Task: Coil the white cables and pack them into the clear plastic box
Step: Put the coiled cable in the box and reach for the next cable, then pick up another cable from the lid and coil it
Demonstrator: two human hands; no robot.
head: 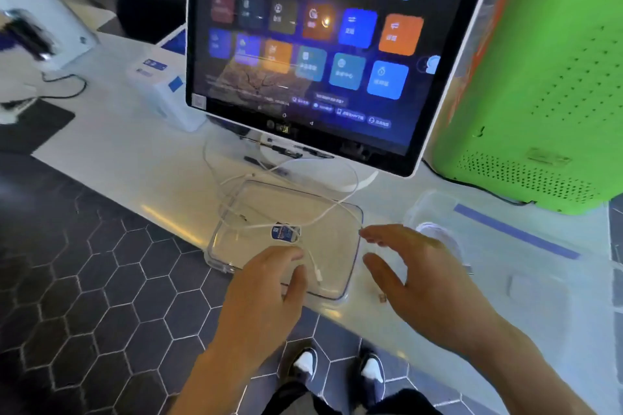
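Note:
A clear plastic lid or shallow tray point(350, 276) lies at the counter's front edge with a loose white cable point(323, 212) strewn across it and back toward the monitor. One cable end with a plug point(317, 274) lies between my hands. My left hand point(266, 290) holds this cable near the plug between thumb and fingers. My right hand point(414, 273) hovers with fingers spread, holding nothing. Behind it stands a clear plastic box point(526, 276) with a blue stripe and a coiled white cable point(438, 232) inside.
A touchscreen monitor point(313, 44) stands just behind the tray. A green perforated machine point(546, 91) fills the right rear, its black cord along the counter. White boxes point(165, 87) sit at the left. The counter edge drops to a hexagon-tiled floor point(101, 263).

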